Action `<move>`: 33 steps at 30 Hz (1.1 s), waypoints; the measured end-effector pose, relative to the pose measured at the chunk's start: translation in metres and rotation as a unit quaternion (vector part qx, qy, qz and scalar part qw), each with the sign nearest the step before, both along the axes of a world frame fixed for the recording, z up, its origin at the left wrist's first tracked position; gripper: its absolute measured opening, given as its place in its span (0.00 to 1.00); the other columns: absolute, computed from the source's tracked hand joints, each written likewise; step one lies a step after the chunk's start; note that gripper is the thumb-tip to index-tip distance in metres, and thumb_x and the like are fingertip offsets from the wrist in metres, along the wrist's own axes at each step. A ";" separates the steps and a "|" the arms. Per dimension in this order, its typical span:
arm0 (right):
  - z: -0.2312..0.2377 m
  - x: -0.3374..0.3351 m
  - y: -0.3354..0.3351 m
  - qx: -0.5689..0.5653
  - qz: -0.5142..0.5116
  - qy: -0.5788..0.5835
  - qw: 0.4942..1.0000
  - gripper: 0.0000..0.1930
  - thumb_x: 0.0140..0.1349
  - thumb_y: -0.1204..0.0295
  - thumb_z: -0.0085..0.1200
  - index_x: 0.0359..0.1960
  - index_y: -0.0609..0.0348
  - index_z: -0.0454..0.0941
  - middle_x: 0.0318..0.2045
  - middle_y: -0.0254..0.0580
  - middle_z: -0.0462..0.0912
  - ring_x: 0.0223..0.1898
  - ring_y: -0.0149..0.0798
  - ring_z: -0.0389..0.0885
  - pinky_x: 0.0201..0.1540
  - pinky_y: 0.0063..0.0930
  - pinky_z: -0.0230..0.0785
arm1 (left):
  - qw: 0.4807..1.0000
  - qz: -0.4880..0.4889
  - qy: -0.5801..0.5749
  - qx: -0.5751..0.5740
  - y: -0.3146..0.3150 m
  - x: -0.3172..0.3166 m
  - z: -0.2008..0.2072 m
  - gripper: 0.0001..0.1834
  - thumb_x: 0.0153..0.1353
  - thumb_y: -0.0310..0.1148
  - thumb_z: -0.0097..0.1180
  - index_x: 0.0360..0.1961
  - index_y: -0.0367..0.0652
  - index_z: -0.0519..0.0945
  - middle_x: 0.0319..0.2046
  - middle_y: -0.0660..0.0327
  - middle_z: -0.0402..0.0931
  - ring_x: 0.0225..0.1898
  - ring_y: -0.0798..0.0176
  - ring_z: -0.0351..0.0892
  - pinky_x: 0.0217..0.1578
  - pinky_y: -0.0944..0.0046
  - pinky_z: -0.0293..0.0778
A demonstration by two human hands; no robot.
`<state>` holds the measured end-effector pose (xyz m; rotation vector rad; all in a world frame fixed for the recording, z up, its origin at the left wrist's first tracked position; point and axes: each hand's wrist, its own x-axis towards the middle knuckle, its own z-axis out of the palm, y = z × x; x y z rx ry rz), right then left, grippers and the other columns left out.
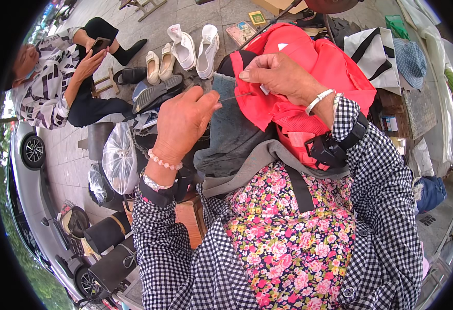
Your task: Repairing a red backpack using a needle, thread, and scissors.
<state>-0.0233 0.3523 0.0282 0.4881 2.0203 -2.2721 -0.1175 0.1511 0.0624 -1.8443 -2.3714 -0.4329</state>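
My left hand (182, 124) is closed, and a thin needle-like metal rod (235, 97) sticks out from its fingertips to the right. Its tip points at a red backpack (324, 67) lying across my lap. Over the bag's near left side, my right hand (283, 77) pinches thumb and forefinger together; what they hold, if anything, is too small to make out. A black buckle strap (317, 152) of the backpack lies by my right wrist. Beneath the hands, a grey-blue cloth (226, 129) covers my lap.
White sneakers (206, 51), beige flats (160, 64) and dark shoes (156, 94) stand ahead on the left. A seated person (61, 77) holds a phone at the far left. A plastic bag (119, 160) sits left of my arm, a striped tote (373, 57) at the right.
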 end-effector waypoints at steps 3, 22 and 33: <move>0.002 0.001 -0.001 0.000 -0.004 -0.002 1.000 0.07 0.56 0.67 0.57 0.27 0.58 0.76 0.20 0.28 0.75 0.18 0.20 0.67 0.20 0.13 0.60 | 1.000 -0.004 -0.004 0.001 0.000 0.000 0.000 0.10 0.49 0.32 0.58 0.33 0.46 0.74 0.21 0.57 0.65 0.22 0.50 0.71 0.21 0.57 0.66; 0.003 0.002 0.000 -0.092 -0.076 -0.005 0.993 0.09 0.53 0.68 0.60 0.27 0.59 0.73 0.19 0.28 0.71 0.15 0.22 0.63 0.17 0.16 0.56 | 0.999 -0.011 0.041 0.033 0.000 -0.005 -0.004 0.11 0.47 0.33 0.60 0.33 0.46 0.74 0.21 0.60 0.64 0.22 0.56 0.71 0.21 0.60 0.66; 0.007 0.003 -0.001 -0.094 -0.079 -0.020 0.992 0.13 0.53 0.67 0.60 0.34 0.59 0.71 0.19 0.27 0.70 0.14 0.20 0.61 0.17 0.15 0.55 | 0.999 -0.027 0.021 0.037 0.007 -0.016 -0.010 0.13 0.46 0.30 0.60 0.35 0.46 0.75 0.22 0.58 0.66 0.23 0.52 0.71 0.22 0.58 0.66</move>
